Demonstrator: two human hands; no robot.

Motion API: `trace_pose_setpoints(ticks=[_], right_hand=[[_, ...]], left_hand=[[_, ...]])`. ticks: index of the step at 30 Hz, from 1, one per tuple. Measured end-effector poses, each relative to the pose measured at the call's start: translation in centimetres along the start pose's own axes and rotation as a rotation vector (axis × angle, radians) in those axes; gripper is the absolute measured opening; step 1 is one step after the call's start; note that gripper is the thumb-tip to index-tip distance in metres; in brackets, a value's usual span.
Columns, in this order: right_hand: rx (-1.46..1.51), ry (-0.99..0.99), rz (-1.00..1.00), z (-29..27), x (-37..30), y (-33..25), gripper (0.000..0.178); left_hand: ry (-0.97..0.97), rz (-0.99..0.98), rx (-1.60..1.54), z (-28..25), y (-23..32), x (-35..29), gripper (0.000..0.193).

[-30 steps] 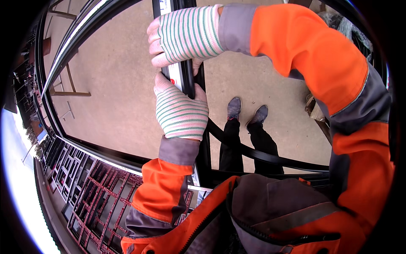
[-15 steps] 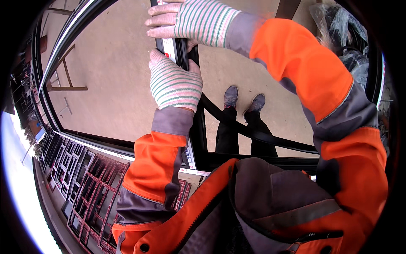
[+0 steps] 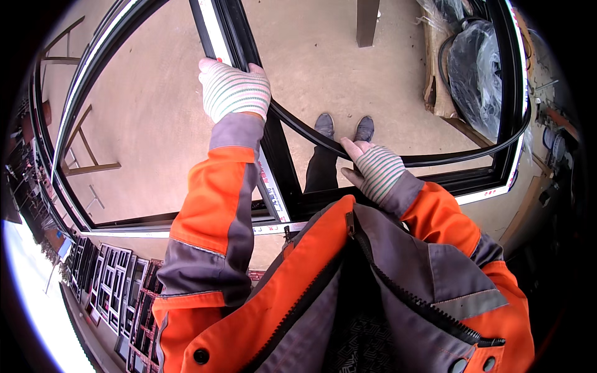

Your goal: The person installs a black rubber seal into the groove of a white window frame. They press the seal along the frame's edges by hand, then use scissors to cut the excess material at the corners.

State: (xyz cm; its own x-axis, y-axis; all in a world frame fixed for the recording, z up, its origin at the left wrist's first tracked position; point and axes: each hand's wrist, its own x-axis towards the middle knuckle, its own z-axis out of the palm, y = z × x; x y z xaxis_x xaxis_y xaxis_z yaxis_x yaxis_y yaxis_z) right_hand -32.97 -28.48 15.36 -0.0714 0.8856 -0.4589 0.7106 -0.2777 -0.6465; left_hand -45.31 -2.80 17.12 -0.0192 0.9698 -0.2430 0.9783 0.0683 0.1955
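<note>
A large black window frame (image 3: 292, 202) with white protective film lies in front of me. My left hand (image 3: 236, 92), in a striped knit glove, is closed round its dividing bar (image 3: 236, 31). From beside that hand a long black rubber strip (image 3: 448, 159) curves down and to the right, loose over the right-hand opening. My right hand (image 3: 380, 171), gloved alike with bare fingertips, has its fingers over the strip at the near side, thumb lower down. Whether the strip's upper end sits in the bar's groove is hidden by my left hand.
Clear plastic wrapping (image 3: 476, 68) and cardboard lie at the far right beyond the frame. A brown metal post (image 3: 367, 22) stands at the top. Brown metal stands (image 3: 90, 146) are at left, and several finished grilles (image 3: 112, 280) lean at lower left. My shoes (image 3: 344, 126) show through the opening.
My right hand has left the top of the bar and come down to the strip at right. The left hand keeps its hold on the bar. The view has shifted to the right.
</note>
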Motion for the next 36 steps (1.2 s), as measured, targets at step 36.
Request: trace_pose_setpoints(ticks=[36], right_hand=[[0.015, 0.170, 0.220, 8.5, -1.4, -11.4, 0.034]], left_hand=[[-0.040, 0.065, 0.011, 1.3, -0.2, 2.4, 0.084]])
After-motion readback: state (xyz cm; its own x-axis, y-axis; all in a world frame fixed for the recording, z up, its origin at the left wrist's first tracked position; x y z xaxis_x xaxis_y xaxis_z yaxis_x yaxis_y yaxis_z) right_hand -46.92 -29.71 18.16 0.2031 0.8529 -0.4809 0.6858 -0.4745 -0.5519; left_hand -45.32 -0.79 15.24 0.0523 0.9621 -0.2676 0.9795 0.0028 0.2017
